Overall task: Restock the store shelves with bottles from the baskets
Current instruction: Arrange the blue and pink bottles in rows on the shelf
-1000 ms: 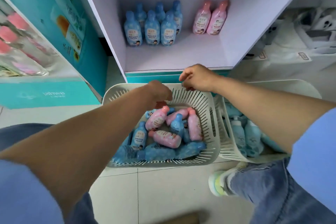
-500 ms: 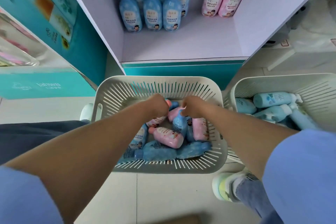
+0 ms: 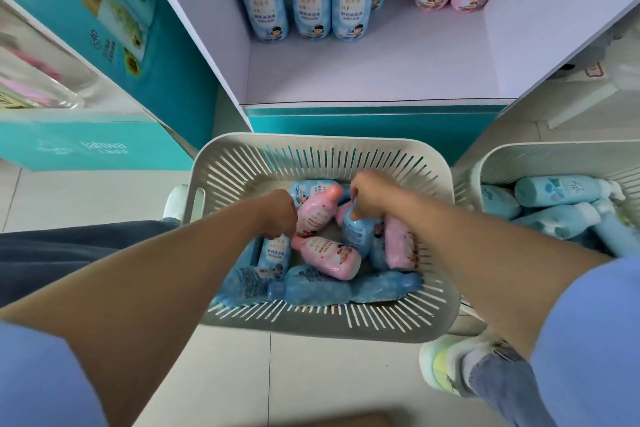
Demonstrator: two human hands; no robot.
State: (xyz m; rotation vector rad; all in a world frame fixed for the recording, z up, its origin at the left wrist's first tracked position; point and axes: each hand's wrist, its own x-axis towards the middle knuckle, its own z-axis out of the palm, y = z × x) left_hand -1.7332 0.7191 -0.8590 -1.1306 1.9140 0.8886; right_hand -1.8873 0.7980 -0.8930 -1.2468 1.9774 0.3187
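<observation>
Pink bottle (image 3: 317, 210) in the left hand (image 3: 278, 217), blue bottle (image 3: 358, 230) in the right hand (image 3: 369, 199), both gripped inside the basket (image 3: 311, 149). Next, lift them up to the shelf (image 3: 363, 80).

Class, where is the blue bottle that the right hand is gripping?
The blue bottle is in the middle basket on the floor below the shelf, gripped at its top by the right hand, between pink bottles.

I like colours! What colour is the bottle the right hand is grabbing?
Blue; the right hand grips a blue plastic bottle, head view.
</observation>
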